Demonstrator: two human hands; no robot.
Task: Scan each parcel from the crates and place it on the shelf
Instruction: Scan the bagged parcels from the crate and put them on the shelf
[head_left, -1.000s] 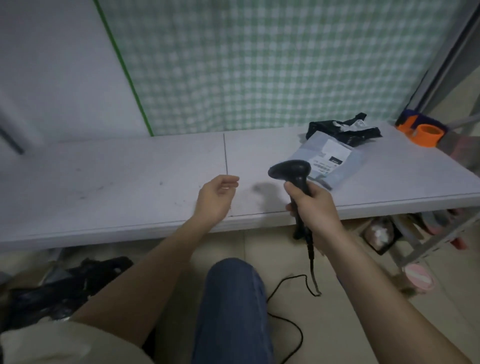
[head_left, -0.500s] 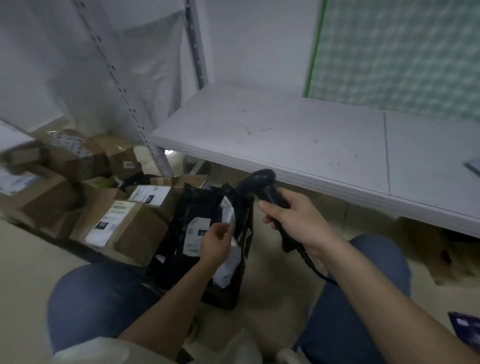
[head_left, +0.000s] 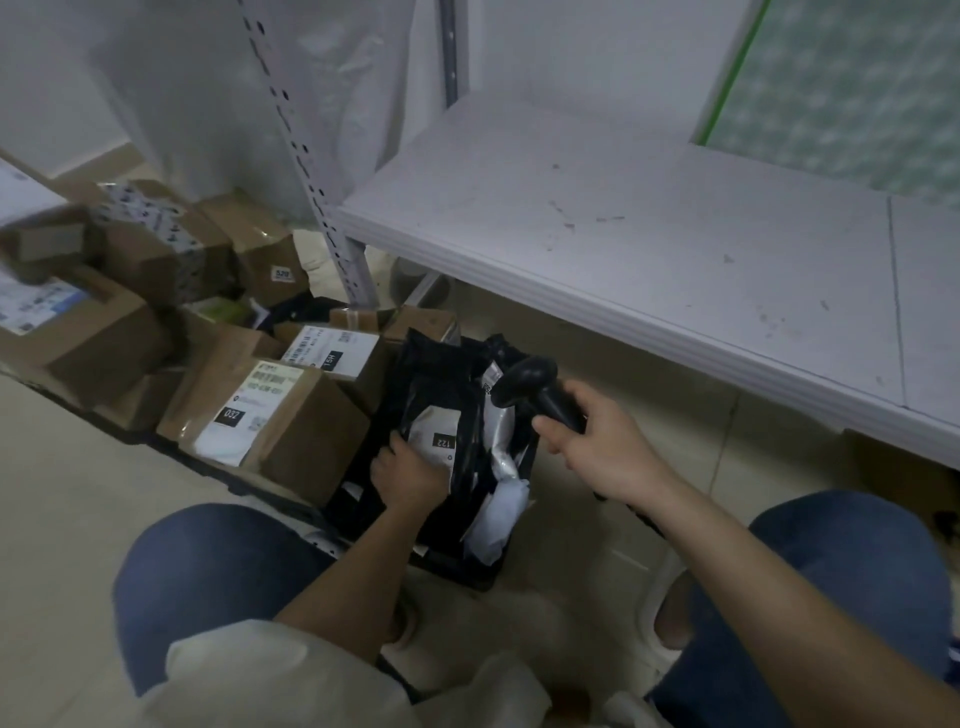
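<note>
A black crate (head_left: 457, 564) on the floor between my knees holds several black and white poly-bag parcels. My left hand (head_left: 404, 475) grips the lower left edge of a black parcel with a white label (head_left: 441, 431) that stands upright in the crate. My right hand (head_left: 602, 447) holds a black barcode scanner (head_left: 535, 387) by its handle, with the scanner head above the parcels. The white shelf (head_left: 649, 244) runs along the upper right, and the part in view is bare.
Cardboard boxes with shipping labels (head_left: 270, 410) fill a second low crate to the left, with more boxes (head_left: 156, 244) stacked behind. A perforated metal shelf post (head_left: 311, 171) stands at the shelf's left corner. My knees in blue jeans frame the crate.
My view swung from the shelf top down and left to the crates. My left hand dropped from the shelf edge into the black crate and took hold of a parcel. The scanner stayed in my right hand.
</note>
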